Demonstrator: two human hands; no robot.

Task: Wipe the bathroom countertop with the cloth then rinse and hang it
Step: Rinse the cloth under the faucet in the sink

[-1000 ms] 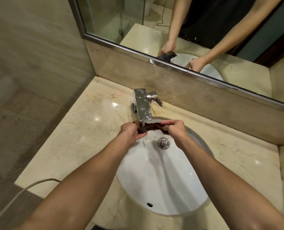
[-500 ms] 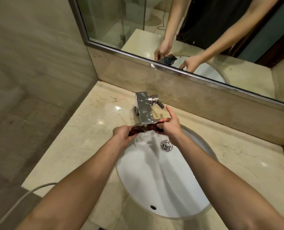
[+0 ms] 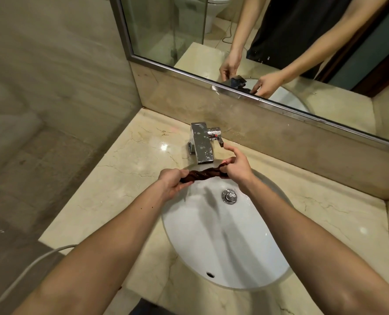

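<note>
Head view, the only angle on offer: the person has the dark brown cloth (image 3: 203, 175) twisted into a tight rope just in front of the faucet (image 3: 201, 143), right below the spout and over the back edge of the sink basin (image 3: 223, 242). The left hand (image 3: 174, 181) is clenched around the end of the cloth to the left of the faucet. The right hand (image 3: 235, 167) grasps the other end just right of the spout, but its index finger (image 3: 231, 149) sticks out straight and points at the faucet's lever (image 3: 218, 138), nearly touching it. No stream shows under the spout, so this looks like the wring-out part of the rinse, with hanging yet to come.

Stuff that could go sideways:
- With one finger off the cloth, the right hand's grip is weaker. A hard twist could pull that wet end loose and drop it in the basin.
- If that finger knocks the lever, water would land right on the cloth and undo the wringing.
- The left end sits close to the basin's rim, so drips may land on the countertop (image 3: 125, 178) left of the faucet, which already looks shiny and wet.
- The knuckles are close to the spout's hard edge, an easy bump.
</note>
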